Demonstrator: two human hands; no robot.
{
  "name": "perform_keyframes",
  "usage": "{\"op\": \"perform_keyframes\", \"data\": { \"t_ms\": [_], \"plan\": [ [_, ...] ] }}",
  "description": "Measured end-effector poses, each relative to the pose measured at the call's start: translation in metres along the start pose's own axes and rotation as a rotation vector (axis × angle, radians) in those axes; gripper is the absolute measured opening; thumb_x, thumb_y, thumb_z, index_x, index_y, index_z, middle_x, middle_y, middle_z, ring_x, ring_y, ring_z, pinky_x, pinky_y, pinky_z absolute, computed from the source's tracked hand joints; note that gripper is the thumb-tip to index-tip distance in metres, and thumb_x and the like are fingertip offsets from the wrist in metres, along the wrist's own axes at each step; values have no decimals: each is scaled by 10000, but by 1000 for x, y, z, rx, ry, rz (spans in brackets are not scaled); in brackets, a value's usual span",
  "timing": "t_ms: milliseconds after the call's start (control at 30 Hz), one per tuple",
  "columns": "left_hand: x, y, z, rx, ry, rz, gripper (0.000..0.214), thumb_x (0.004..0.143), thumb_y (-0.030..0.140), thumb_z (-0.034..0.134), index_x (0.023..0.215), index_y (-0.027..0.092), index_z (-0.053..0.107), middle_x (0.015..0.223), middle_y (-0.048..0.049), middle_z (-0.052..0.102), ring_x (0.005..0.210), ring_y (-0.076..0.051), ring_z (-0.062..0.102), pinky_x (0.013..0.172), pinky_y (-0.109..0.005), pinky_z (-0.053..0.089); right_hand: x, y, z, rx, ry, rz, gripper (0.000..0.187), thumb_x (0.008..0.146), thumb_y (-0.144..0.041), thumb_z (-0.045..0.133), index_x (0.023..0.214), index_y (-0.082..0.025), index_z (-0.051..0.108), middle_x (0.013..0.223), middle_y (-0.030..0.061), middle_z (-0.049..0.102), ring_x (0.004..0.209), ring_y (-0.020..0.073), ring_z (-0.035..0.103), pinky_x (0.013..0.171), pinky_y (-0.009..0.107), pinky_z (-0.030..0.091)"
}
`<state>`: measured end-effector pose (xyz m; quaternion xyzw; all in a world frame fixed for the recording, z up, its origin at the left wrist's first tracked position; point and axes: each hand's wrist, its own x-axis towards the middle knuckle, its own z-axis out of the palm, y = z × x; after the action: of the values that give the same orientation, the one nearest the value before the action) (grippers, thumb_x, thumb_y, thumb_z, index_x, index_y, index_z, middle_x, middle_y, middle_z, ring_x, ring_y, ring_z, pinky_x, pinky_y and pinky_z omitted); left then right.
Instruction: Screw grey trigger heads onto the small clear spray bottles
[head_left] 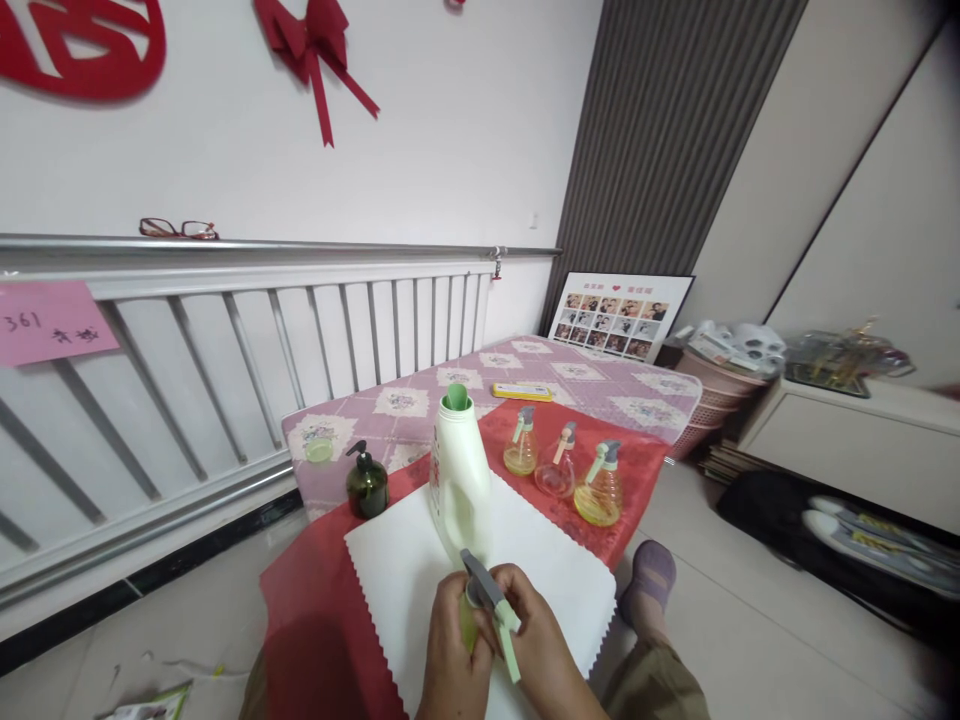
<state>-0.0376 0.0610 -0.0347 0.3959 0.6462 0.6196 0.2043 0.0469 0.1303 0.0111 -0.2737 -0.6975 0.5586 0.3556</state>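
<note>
Left grip (450, 640) and right grip (531, 630) both clasping spray bottle (487, 582) between them; white jug (459, 465) just beyond.

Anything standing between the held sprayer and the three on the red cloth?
From the sprayer, past the right hand, nothing visible: just white mat and red cloth. The jug stands left of that path.

Trigger spray bottle (486, 583), grey-headed with a pale green trigger (511, 655); tilted, its yellow-green body partly hidden between the left hand (450, 640) and right hand (536, 630), just on the wearer's side of the white handled jug (459, 480).
</note>
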Motion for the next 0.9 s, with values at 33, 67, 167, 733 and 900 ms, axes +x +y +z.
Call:
{"op": "perform_keyframes", "data": {
  "t_ms": [33, 67, 167, 733, 900],
  "plan": [
    [0, 0, -1, -7, -5, 11, 330, 890, 262, 418, 1205, 193, 486, 1178, -123, 615, 1115, -245, 591, 985, -452, 457, 1, -1, -3, 17, -17, 30, 221, 723, -215, 694, 769, -245, 480, 770, -36, 543, 763, 181, 551, 741, 317, 464],
    [1, 0, -1, -10, -23, 19, 339, 884, 259, 434, 1212, 196, 485, 1193, -123, 612, 1130, -245, 588, 992, -447, 456, 2, -4, -7, 26, -50, 57, 211, 721, -186, 683, 836, -245, 517, 805, -28, 576, 813, 192, 578, 783, 331, 476],
    [3, -4, -4, 1, -89, 22, 377, 865, 257, 480, 1235, 190, 485, 1240, -133, 604, 1171, -250, 580, 1020, -437, 455, 8, -16, -17, -18, -217, 70, 309, 764, -150, 632, 1055, -248, 597, 1049, 35, 637, 1065, 236, 586, 951, 386, 450],
    [-8, -17, 13, 99, 142, 53, 360, 943, 287, 291, 1231, 167, 470, 1258, -169, 594, 1201, -247, 570, 1021, -436, 439, -2, -11, 5, -91, -3, 27, 110, 770, -249, 649, 804, -215, 550, 799, -3, 578, 758, 186, 529, 737, 329, 458],
    [-5, -18, 6, 75, 81, 39, 366, 902, 275, 378, 1234, 169, 488, 1292, -160, 589, 1235, -252, 555, 1061, -433, 423, -3, -7, -3, -72, -86, 22, 318, 777, -184, 628, 1091, -226, 604, 1035, 48, 643, 997, 229, 603, 926, 372, 476]
  ]
}}
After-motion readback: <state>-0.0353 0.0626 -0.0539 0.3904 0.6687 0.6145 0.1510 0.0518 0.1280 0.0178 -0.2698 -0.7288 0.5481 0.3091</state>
